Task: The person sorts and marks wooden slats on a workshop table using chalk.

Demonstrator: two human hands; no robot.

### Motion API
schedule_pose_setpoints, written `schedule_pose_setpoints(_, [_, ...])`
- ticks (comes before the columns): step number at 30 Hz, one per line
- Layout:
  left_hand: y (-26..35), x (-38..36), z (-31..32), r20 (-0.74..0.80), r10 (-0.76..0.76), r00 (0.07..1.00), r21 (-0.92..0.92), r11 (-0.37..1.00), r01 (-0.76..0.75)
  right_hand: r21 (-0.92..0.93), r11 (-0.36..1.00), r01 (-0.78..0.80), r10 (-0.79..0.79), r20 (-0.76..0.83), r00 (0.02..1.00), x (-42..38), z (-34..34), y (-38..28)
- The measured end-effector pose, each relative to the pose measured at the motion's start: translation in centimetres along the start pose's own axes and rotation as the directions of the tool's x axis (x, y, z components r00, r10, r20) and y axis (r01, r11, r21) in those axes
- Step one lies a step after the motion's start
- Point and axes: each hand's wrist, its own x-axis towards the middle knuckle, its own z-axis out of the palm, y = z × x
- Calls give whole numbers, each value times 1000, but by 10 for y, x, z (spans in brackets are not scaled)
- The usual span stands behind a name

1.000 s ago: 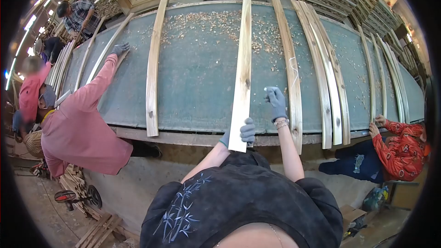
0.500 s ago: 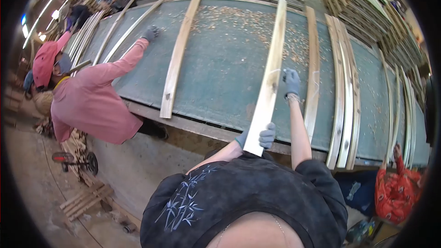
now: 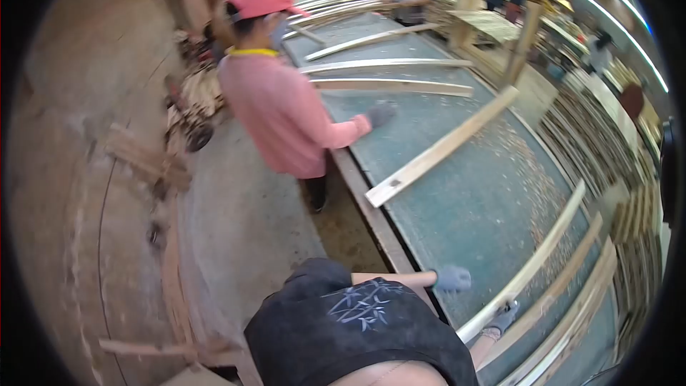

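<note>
A grey glove covers my left hand [image 3: 452,279], which is above the green tabletop [image 3: 443,225] near its front edge, apart from the boards; its fingers are blurred. My right hand [image 3: 504,316], also gloved, is closed beside the right edge of a long pale board [image 3: 532,266], with a small dark thing at its fingers that I cannot make out. That board lies slantwise between my hands. A browner board [image 3: 554,292] lies to the right of my right hand, with several more boards beyond it.
A co-worker in pink [image 3: 275,111] stands at the table's near side, one gloved hand over it. A separate board [image 3: 443,146] lies between us, others farther off. Wood chips [image 3: 525,182] litter the far side. Stacked slats [image 3: 589,136] stand beyond. More people are at the back.
The view has swung left. My left hand has let go of the pale board's near end and moved left of it. That board now lies lower on the table, and the co-worker's arm has drawn back.
</note>
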Motion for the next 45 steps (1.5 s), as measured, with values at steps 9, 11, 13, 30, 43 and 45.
schedule_pose_setpoints(9, [145,-109,-171,-678,670,303,292,623,-725,-38,999,37,-46,-270,962,-19,-52,38])
schedule_pose_setpoints(11, [179,-149,-182,-685,712,155,296,467,-833,-279,923,266,-371,-455,809,2,-66,62])
schedule_pose_setpoints(13, [166,-142,-206,-676,730,104,311,410,-857,-296,926,236,-364,-527,768,-36,-30,37])
schedule_pose_setpoints(30, [172,-121,-200,-742,610,-278,573,361,-736,-920,368,134,-714,-187,675,-56,-13,37])
schedule_pose_setpoints(43, [266,-238,-115,-287,878,383,618,475,-627,-936,338,94,-727,-197,658,-49,-19,44])
schedule_pose_setpoints(45, [299,-271,-107,-475,705,527,683,673,-285,-933,352,80,-713,-212,668,-54,-14,40])
